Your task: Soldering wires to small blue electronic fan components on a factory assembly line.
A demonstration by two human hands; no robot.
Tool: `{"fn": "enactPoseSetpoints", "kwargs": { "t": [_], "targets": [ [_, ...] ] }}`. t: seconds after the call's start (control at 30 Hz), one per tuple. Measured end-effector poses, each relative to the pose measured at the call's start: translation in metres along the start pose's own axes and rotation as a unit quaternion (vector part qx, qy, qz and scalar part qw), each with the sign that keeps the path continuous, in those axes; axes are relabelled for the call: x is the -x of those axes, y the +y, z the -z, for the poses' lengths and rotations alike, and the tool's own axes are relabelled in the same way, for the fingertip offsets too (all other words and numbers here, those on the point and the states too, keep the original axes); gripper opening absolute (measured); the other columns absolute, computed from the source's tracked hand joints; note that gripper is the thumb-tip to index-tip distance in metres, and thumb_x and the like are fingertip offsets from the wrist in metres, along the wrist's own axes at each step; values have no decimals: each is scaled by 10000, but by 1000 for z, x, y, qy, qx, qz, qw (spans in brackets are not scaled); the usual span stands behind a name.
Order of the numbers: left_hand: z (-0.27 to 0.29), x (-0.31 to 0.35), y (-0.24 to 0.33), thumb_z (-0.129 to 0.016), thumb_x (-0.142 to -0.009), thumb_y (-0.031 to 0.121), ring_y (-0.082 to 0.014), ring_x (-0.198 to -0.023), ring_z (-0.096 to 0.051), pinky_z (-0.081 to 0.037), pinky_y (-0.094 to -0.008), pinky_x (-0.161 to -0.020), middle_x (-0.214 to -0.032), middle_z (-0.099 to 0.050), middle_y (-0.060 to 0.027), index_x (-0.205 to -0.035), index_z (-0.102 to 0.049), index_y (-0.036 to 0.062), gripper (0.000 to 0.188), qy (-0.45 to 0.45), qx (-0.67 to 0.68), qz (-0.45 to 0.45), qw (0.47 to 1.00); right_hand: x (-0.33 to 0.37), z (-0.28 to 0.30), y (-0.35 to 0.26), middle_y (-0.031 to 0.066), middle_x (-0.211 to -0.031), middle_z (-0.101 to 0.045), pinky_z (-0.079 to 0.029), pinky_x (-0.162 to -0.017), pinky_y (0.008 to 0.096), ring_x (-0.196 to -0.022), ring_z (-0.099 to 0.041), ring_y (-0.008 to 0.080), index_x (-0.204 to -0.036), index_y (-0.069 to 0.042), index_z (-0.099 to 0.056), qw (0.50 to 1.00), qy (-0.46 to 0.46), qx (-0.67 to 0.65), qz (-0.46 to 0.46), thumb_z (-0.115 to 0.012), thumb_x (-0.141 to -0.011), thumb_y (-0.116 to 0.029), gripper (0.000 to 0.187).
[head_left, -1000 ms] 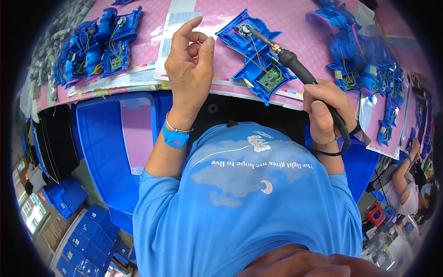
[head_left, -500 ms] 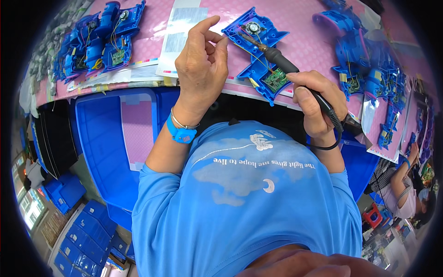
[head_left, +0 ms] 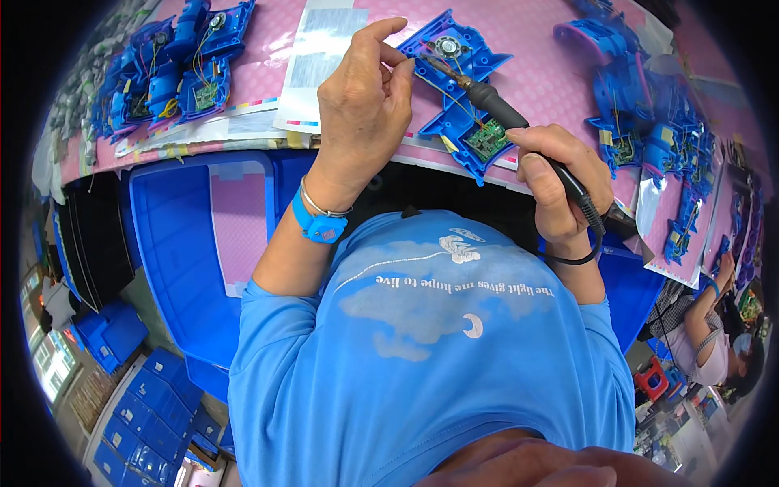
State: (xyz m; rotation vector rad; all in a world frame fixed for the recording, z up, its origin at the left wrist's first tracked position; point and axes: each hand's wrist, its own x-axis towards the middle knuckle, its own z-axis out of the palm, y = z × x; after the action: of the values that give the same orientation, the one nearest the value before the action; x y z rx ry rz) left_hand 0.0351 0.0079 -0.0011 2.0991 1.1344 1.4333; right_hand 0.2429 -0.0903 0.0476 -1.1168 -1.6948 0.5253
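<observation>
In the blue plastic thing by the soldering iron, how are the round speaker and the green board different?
Shape: the speaker is round, but the circuit board has straight sides and corners.
Colour: the speaker is silvery and black, while the circuit board is green.
Place: the speaker is farther from the person; the circuit board is nearer.
Both sit in blue plastic parts.

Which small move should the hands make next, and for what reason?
Probably shift the left hand slightly away from the metal tip of the soldering iron: the right hand points it over the blue housing, close to the left fingertips.
</observation>
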Motion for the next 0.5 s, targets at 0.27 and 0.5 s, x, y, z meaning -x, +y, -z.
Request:
{"fn": "enactPoseSetpoints", "kwargs": {
  "t": [0.27, 0.5],
  "targets": [
    [17, -1, -8, -811, -797, 14, -43, -548, -502, -377, -190, -508, -736, -643, -5, -1016, -736, 39, 234, 68, 86, 137, 985, 9, 6, 10, 118, -738, -619, -427, -556, 292, -598, -545, 157, -1099, 88, -680, 997, 18, -36, 61, -601, -916, -101, 275],
    [16, -23, 5, -819, -791, 18, -172, -622, -659, -493, -282, -536, -778, -682, -43, -879, -754, 61, 118, -56, 14, -95, 994, 15, 12, 9, 142, -781, -686, -483, -571, 304, -603, -604, 172, -1087, 73, -684, 986, 85, -136, 51, -628, -886, -45, 240]
  ]
}}
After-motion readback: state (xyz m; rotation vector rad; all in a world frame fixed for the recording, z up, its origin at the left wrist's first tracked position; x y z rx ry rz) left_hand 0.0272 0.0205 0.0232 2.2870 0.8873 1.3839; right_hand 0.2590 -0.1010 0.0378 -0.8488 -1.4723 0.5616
